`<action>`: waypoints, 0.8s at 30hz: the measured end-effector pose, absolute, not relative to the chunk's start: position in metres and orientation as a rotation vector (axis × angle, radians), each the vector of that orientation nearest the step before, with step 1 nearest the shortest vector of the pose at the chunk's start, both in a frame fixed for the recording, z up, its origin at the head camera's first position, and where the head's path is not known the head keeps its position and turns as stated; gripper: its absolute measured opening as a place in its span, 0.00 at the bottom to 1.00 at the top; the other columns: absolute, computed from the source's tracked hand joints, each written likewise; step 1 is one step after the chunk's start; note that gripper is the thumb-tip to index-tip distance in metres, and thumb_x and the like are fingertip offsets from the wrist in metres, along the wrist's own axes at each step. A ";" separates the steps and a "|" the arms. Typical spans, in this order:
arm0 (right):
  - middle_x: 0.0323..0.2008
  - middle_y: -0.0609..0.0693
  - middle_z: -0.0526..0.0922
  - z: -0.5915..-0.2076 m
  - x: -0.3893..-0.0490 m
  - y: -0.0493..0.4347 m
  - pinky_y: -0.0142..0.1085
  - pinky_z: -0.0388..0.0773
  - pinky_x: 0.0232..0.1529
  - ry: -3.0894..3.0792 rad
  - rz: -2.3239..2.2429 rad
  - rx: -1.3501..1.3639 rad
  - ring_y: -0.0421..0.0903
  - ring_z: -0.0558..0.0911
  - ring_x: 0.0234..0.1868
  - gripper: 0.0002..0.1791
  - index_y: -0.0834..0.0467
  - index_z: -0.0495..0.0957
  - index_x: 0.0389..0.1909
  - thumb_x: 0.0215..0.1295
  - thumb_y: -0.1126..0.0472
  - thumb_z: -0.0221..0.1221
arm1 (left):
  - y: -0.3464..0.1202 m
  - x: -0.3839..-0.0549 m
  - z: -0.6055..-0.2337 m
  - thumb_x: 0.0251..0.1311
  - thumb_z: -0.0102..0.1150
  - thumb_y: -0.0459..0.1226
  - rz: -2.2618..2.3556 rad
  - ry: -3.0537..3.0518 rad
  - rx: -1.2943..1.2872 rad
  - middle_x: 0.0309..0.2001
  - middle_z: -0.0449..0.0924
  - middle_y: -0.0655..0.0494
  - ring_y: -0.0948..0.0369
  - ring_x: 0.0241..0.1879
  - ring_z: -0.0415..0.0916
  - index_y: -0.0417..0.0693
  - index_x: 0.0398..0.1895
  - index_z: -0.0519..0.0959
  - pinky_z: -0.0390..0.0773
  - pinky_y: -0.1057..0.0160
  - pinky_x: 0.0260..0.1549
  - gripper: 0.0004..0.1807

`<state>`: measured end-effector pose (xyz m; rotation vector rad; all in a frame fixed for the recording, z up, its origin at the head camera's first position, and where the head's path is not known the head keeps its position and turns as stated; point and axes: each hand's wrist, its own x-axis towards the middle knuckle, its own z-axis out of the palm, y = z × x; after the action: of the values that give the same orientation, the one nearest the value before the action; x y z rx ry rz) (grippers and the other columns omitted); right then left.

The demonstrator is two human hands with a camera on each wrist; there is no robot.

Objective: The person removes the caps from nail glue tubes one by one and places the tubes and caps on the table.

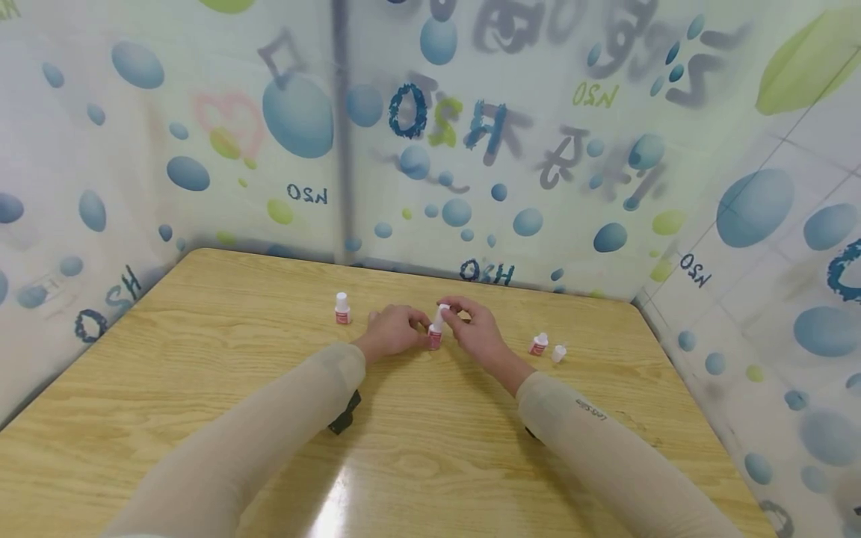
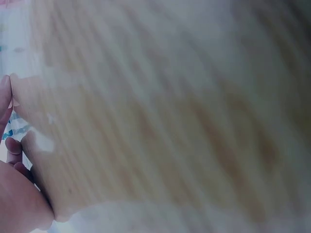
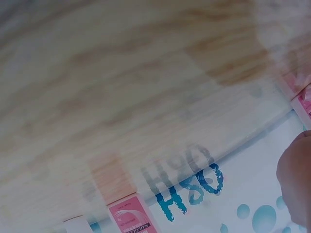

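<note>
In the head view a small nail glue bottle (image 1: pixel 435 338) with a pink label stands near the table's middle. My left hand (image 1: pixel 395 330) holds it low down, between thumb and fingers. From the other side my right hand (image 1: pixel 476 329) pinches the bottle's white cap (image 1: pixel 440 314), which leans a little to the right; whether it is loose I cannot tell. In the right wrist view, part of the held bottle (image 3: pixel 305 99) shows at the right edge above my right hand (image 3: pixel 294 179). The left wrist view catches only part of my left hand (image 2: pixel 22 199).
A capped bottle (image 1: pixel 342 308) stands to the left. On the right are an uncapped bottle (image 1: pixel 538 344) and a loose white cap (image 1: pixel 559 353) beside it. Dark objects lie partly under both forearms. Patterned curtains surround the wooden table (image 1: pixel 417 456).
</note>
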<state>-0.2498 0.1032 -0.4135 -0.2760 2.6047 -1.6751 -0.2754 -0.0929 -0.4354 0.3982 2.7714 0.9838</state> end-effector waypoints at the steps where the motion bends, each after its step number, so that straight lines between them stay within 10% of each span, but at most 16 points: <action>1: 0.48 0.53 0.78 -0.414 -0.250 0.104 0.32 0.72 0.32 2.607 -1.688 -0.275 0.42 0.71 0.29 0.16 0.57 0.83 0.63 0.81 0.58 0.58 | -0.093 -0.275 -0.434 0.61 0.75 0.54 0.987 2.768 0.400 0.41 0.84 0.59 0.56 0.47 0.75 0.62 0.51 0.89 0.57 0.49 0.51 0.18; 11: 0.48 0.55 0.82 -0.413 -0.250 0.105 0.30 0.74 0.34 2.691 -1.829 -0.182 0.52 0.81 0.37 0.15 0.60 0.83 0.60 0.81 0.59 0.59 | -0.090 -0.278 -0.436 0.60 0.76 0.55 0.948 2.761 0.382 0.42 0.84 0.59 0.55 0.48 0.75 0.62 0.52 0.89 0.57 0.49 0.54 0.19; 24: 0.36 0.46 0.82 -0.407 -0.248 0.118 0.30 0.69 0.24 2.508 -2.024 -0.085 0.39 0.70 0.21 0.10 0.55 0.79 0.49 0.77 0.53 0.63 | -0.092 -0.281 -0.441 0.60 0.75 0.54 0.973 2.757 0.387 0.47 0.85 0.58 0.55 0.50 0.75 0.61 0.54 0.88 0.57 0.48 0.55 0.21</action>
<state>-0.2482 0.1178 -0.4075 -0.0854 2.5081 -2.0239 -0.2811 -0.0924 -0.4409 0.3866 2.7573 0.9732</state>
